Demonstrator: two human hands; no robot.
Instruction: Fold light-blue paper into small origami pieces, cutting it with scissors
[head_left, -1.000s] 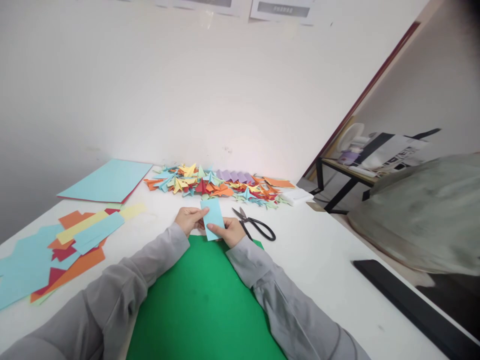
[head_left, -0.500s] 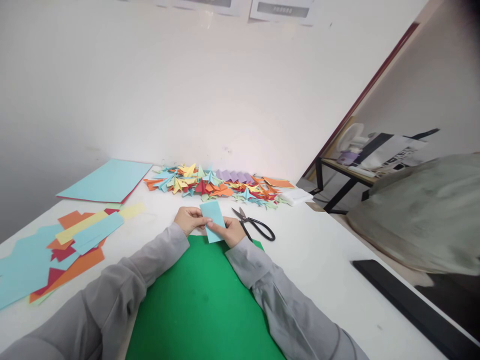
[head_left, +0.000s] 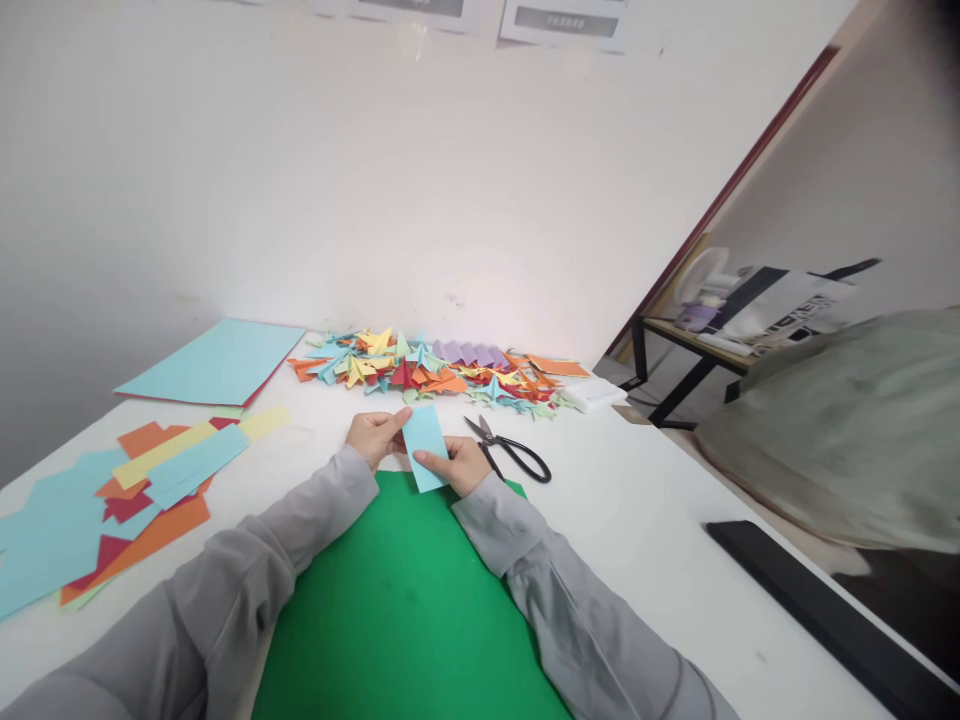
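Both my hands pinch a small light blue paper rectangle (head_left: 426, 443) over the far edge of a green sheet (head_left: 405, 610). My left hand (head_left: 375, 436) grips its left edge near the top. My right hand (head_left: 459, 464) holds its lower right side, thumb lying across the face. The paper stands tilted, top leaning left. Black scissors (head_left: 510, 452) lie on the white table (head_left: 645, 500) just right of my right hand.
A heap of folded coloured paper shapes (head_left: 435, 372) lies behind the hands. Loose coloured strips and sheets (head_left: 127, 480) sit at the left, a large light blue sheet (head_left: 217, 362) beyond them. A black bar (head_left: 825, 610) lies at the right edge. A grey-green cloth bundle (head_left: 847, 440) lies beside the table.
The blue paper has turned slightly in my hands, its top now leaning more to the left. My hands stay in nearly the same place.
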